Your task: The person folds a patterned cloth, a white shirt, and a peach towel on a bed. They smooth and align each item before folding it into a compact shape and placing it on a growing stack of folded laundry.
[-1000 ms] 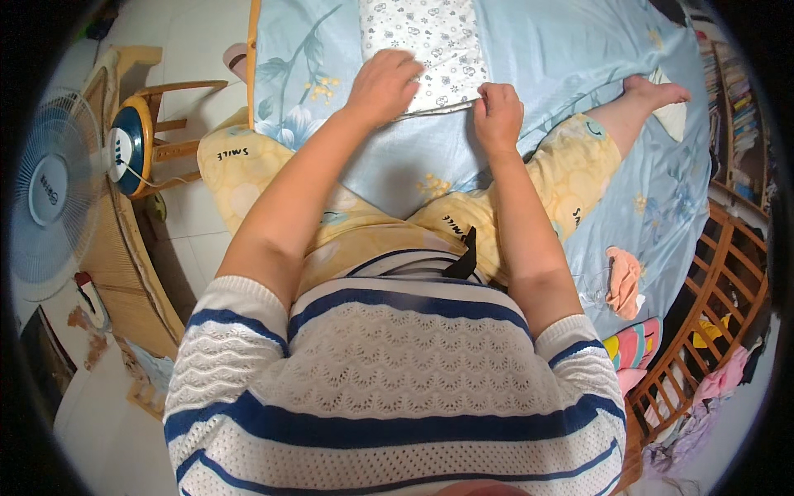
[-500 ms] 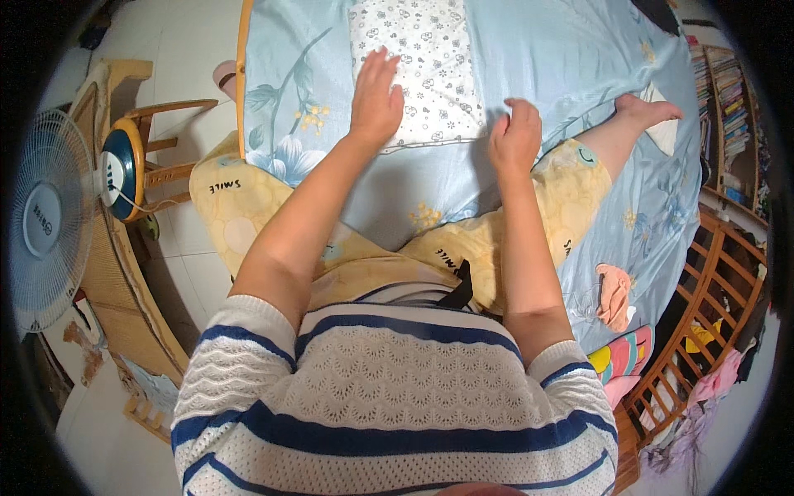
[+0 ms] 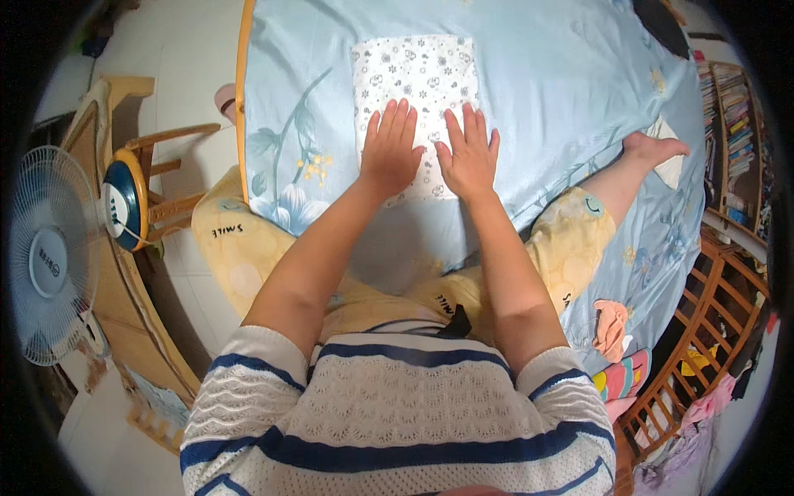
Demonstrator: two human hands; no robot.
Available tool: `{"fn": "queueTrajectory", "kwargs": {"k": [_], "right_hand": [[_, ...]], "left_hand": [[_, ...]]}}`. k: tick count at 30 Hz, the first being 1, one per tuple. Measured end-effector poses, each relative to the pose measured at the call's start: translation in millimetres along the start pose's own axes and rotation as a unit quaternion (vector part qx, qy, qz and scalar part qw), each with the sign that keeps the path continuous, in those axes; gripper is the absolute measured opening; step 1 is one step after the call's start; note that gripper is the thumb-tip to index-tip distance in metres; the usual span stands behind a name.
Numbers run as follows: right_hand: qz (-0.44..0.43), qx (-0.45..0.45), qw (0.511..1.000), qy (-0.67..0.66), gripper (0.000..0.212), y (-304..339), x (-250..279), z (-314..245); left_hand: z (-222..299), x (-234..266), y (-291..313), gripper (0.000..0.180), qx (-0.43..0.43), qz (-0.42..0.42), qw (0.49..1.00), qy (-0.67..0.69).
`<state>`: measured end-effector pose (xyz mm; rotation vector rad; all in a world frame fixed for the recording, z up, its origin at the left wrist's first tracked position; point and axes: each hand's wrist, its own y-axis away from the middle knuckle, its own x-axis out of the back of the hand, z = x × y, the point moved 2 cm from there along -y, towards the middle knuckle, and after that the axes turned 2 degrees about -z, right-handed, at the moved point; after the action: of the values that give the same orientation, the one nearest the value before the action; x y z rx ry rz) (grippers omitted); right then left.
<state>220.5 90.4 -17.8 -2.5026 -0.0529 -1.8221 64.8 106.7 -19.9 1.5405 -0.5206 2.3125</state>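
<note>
A folded white cloth with a small dark print (image 3: pixel 418 74) lies on the light blue flowered bed sheet (image 3: pixel 562 83) in front of me. My left hand (image 3: pixel 392 149) rests flat on the cloth's near left part, fingers pointing away from me. On the near right part lies my right hand (image 3: pixel 468 153), palm down with its fingers spread a little. The two thumbs point toward each other with a narrow strip of cloth between them. Neither hand grips anything. Parts of the cloth's near corners are hidden under my hands.
My legs in yellow trousers (image 3: pixel 571 227) spread around the near bed area. A fan (image 3: pixel 50 256) and a wooden stool (image 3: pixel 124 198) stand at the left. To the right are a peach cloth (image 3: pixel 610 329), a wooden railing (image 3: pixel 703 322) and a bookshelf (image 3: pixel 736 140).
Both hands have come down flat onto the cloth and closer together. The right hand moved left from beside it. The cloth's near edge lies closer to me and its far edge now shows.
</note>
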Motion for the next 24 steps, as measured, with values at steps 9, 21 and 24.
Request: {"fn": "queueTrajectory", "kwargs": {"k": [9, 21, 24], "right_hand": [[0.002, 0.003, 1.0, -0.004, 0.061, -2, -6, 7], [0.087, -0.006, 0.993, -0.081, 0.065, -3, -14, 16], [0.112, 0.016, 0.99, -0.086, 0.061, -5, -10, 12]], "left_hand": [[-61, 14, -78, 0.059, -0.142, -0.121, 0.973, -0.138], [21, -4, -88, 0.052, -0.301, -0.086, 0.95, 0.003], [-8, -22, -85, 0.053, -0.242, -0.098, 0.965, -0.028]]}}
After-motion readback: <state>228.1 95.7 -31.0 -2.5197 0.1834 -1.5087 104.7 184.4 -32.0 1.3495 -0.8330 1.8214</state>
